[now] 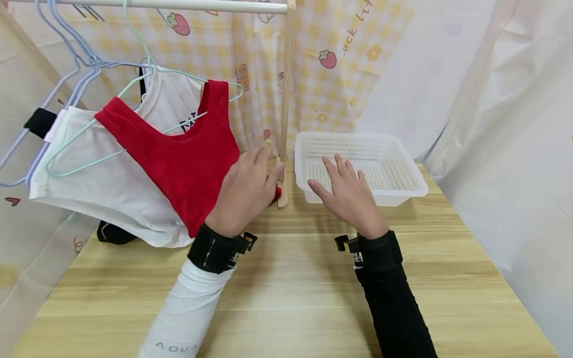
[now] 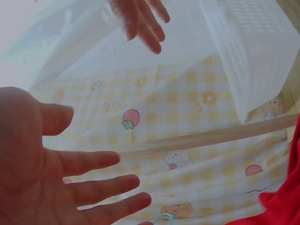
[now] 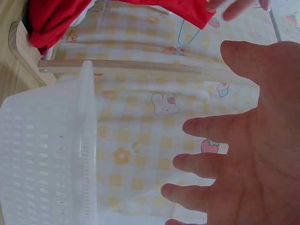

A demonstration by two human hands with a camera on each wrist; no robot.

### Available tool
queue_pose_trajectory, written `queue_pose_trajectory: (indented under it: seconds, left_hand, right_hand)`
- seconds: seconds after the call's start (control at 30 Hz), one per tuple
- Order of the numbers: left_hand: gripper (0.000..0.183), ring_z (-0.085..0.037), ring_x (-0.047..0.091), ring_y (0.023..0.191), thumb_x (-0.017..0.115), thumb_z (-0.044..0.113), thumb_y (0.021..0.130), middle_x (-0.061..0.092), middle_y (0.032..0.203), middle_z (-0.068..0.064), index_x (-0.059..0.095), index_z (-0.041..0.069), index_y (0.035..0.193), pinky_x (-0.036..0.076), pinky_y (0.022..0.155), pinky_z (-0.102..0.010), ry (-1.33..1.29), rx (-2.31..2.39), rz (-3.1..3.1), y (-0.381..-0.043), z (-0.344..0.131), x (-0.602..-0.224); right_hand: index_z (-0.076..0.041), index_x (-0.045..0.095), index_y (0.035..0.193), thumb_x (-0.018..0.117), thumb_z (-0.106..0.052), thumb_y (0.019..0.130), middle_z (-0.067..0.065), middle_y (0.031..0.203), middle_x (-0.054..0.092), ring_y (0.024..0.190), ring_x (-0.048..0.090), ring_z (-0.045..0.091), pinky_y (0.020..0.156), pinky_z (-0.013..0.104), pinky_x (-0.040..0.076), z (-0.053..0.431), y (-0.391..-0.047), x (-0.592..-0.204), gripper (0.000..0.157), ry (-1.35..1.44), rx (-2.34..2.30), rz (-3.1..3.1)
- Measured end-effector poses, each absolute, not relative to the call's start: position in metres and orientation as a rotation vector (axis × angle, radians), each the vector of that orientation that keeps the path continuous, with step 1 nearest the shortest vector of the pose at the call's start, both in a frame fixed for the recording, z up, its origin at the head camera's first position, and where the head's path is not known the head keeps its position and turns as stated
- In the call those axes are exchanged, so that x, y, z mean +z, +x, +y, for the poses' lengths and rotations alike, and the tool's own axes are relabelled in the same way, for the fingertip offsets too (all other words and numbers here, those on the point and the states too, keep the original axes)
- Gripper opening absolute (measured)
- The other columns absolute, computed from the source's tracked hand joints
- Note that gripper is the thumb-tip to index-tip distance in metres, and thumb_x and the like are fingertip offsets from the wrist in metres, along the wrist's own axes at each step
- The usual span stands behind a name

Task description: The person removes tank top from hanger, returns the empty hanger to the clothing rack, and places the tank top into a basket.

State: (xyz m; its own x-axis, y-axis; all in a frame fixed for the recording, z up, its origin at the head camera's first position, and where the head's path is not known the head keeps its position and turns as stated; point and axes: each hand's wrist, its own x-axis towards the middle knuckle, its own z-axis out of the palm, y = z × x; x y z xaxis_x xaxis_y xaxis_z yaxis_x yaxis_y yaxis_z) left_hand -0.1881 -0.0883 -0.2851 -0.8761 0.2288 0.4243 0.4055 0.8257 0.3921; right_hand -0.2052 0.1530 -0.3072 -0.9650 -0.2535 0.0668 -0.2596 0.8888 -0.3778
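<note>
In the head view my left hand [image 1: 246, 186] is held with its fingers extended, overlapping the right side of a red tank top [image 1: 179, 159]. That top hangs on a mint-green hanger [image 1: 149, 64]. The left wrist view shows the left fingers [image 2: 103, 190] spread, with nothing in the palm. My right hand [image 1: 351, 196] hovers by the near left part of a white plastic basket [image 1: 394, 194]. Its fingers [image 3: 201, 161] are spread too, the palm bare in the right wrist view. Behind the red top hang white garments [image 1: 103, 189] on the rack.
A rack has a white rail [image 1: 188, 5] and a wooden upright [image 1: 287, 79] with a foot on the wooden table [image 1: 304, 298]. Blue hangers [image 1: 80, 44] hang at left. A black item [image 1: 114, 233] lies under the white garments. A checked curtain [image 1: 340, 84] hangs behind.
</note>
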Motion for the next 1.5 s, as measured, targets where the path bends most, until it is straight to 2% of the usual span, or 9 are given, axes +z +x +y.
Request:
queue_pose_trajectory:
  seconds: [0.07,0.3,0.47,0.63,0.8,0.93,1.07,1.33,1.5]
  left_hand:
    - [0.049,-0.038,0.060,0.127,0.051,0.038,0.114,0.062,0.137,-0.017,0.056,0.002,0.147,0.055,0.105,-0.059,-0.482,-0.703,-2.633,-0.191,-0.093,-0.274]
    - [0.052,-0.041,0.055,0.142,0.051,0.037,0.114,0.060,0.152,-0.021,0.056,0.002,0.152,0.050,0.112,-0.063,-0.326,-0.640,-2.458,-0.203,-0.124,-0.225]
    - [0.055,-0.039,0.053,0.144,0.049,0.040,0.113,0.057,0.155,-0.021,0.054,0.004,0.154,0.049,0.115,-0.059,-0.105,-0.578,-2.359,-0.209,-0.149,-0.189]
    - [0.058,-0.034,0.045,0.150,0.046,0.035,0.113,0.048,0.161,-0.022,0.044,0.002,0.161,0.047,0.122,-0.044,0.105,-0.600,-2.351,-0.217,-0.171,-0.166]
    - [0.058,-0.041,0.047,0.150,0.041,0.027,0.114,0.048,0.159,-0.030,0.038,-0.008,0.160,0.045,0.123,-0.049,0.300,-0.635,-2.413,-0.226,-0.187,-0.160]
    - [0.051,-0.054,0.056,0.139,0.040,0.015,0.110,0.058,0.146,-0.038,0.050,-0.017,0.149,0.050,0.114,-0.064,0.325,-0.588,-2.453,-0.236,-0.198,-0.163]
    - [0.048,-0.059,0.062,0.129,0.037,0.006,0.104,0.065,0.135,-0.039,0.062,-0.018,0.138,0.052,0.108,-0.070,0.300,-0.521,-2.445,-0.247,-0.204,-0.165]
    - [0.046,-0.057,0.062,0.128,0.039,0.004,0.104,0.068,0.133,-0.036,0.067,-0.008,0.139,0.052,0.109,-0.065,0.290,-0.486,-2.431,-0.251,-0.209,-0.164]
    - [0.041,-0.047,0.064,0.135,0.043,0.008,0.110,0.068,0.140,-0.029,0.066,-0.001,0.143,0.052,0.115,-0.054,0.296,-0.526,-2.355,-0.245,-0.206,-0.160]
  right_hand:
    - [-0.014,0.022,0.174,0.039,-0.064,0.112,0.022,0.181,0.010,0.168,0.007,0.046,0.133,0.070,0.004,0.154,-0.205,-0.308,0.082,0.420,0.629,-3.039]
    - [-0.012,0.021,0.174,0.039,-0.063,0.112,0.021,0.181,0.010,0.168,0.007,0.046,0.132,0.070,0.003,0.159,-0.207,-0.308,0.083,0.419,0.651,-3.031]
    - [-0.012,0.021,0.174,0.039,-0.064,0.111,0.022,0.181,0.010,0.167,0.006,0.047,0.132,0.070,0.003,0.161,-0.207,-0.306,0.083,0.420,0.662,-3.023]
    - [-0.013,0.019,0.174,0.039,-0.064,0.111,0.021,0.181,0.009,0.168,0.006,0.046,0.132,0.070,0.002,0.162,-0.206,-0.304,0.084,0.414,0.673,-3.025]
    - [-0.014,0.018,0.175,0.040,-0.064,0.111,0.019,0.182,0.007,0.168,0.005,0.045,0.133,0.069,0.002,0.163,-0.206,-0.303,0.084,0.403,0.678,-3.028]
    - [-0.014,0.018,0.175,0.040,-0.064,0.111,0.019,0.182,0.007,0.168,0.006,0.044,0.133,0.069,0.002,0.164,-0.205,-0.303,0.083,0.403,0.683,-3.027]
    - [-0.014,0.018,0.174,0.040,-0.064,0.111,0.019,0.182,0.008,0.168,0.006,0.044,0.133,0.069,0.002,0.164,-0.204,-0.303,0.083,0.405,0.696,-3.024]
    - [-0.014,0.018,0.175,0.040,-0.063,0.112,0.019,0.182,0.008,0.168,0.006,0.043,0.134,0.068,0.002,0.164,-0.203,-0.303,0.083,0.397,0.708,-3.023]
    - [-0.014,0.018,0.174,0.041,-0.062,0.112,0.020,0.182,0.009,0.168,0.006,0.043,0.134,0.067,0.002,0.163,-0.203,-0.303,0.082,0.395,0.706,-3.020]
